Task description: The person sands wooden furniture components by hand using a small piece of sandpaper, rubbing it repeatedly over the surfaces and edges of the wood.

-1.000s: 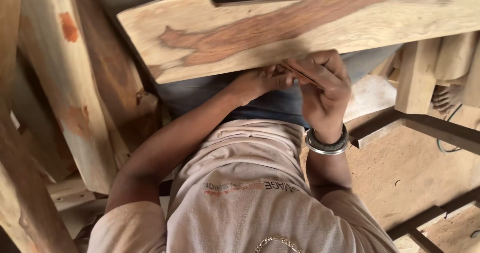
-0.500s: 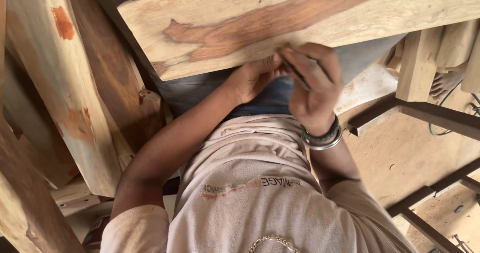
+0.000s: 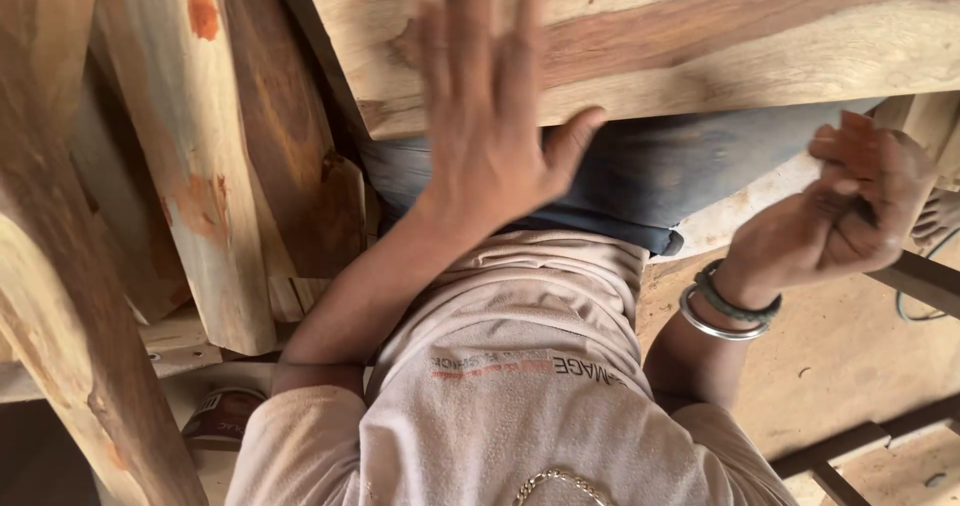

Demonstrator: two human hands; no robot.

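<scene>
Left hand (image 3: 490, 116) lies flat, fingers spread and gripping nothing, on a wooden plank (image 3: 720, 46). Right hand (image 3: 850, 216), beside the plank, is curled around a small reddish pencil (image 3: 850, 138)

Place: a woodworking shop.
Wood: a rough-sawn plank (image 3: 700, 46) across the top, with more raw boards (image 3: 190, 156) leaning at the left.
Floor: bare and dusty (image 3: 850, 366), sawdust-coloured.
Fittings: dark metal bars (image 3: 870, 441) low on the right.
</scene>
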